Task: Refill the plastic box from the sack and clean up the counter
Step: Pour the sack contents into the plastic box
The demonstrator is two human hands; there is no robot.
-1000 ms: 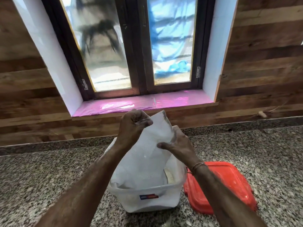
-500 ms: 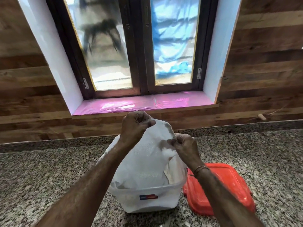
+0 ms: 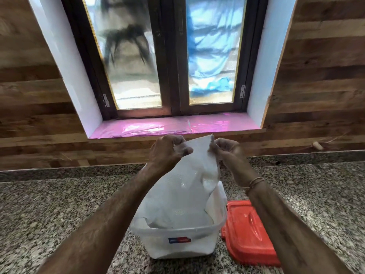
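A white woven sack [image 3: 183,186] hangs upended into a translucent plastic box [image 3: 177,244] on the granite counter [image 3: 49,214]. My left hand [image 3: 167,153] pinches the sack's raised end at its left corner. My right hand [image 3: 227,153] pinches the same end at its right corner. Both hands hold the sack stretched upward above the box, in front of the window sill. The sack's lower part fills the box, so what is inside the box is hidden. The box has a small red and blue label on its front wall.
A red lid [image 3: 246,232] lies flat on the counter just right of the box. A pink-covered window sill [image 3: 173,125] and a wood-panelled wall run behind the counter. A small cork-like piece [image 3: 317,145] sits on the ledge at far right.
My right hand moved up from the sack's side to its top edge and gripped it. Both hands have lifted the sack's end higher and spread it between them.
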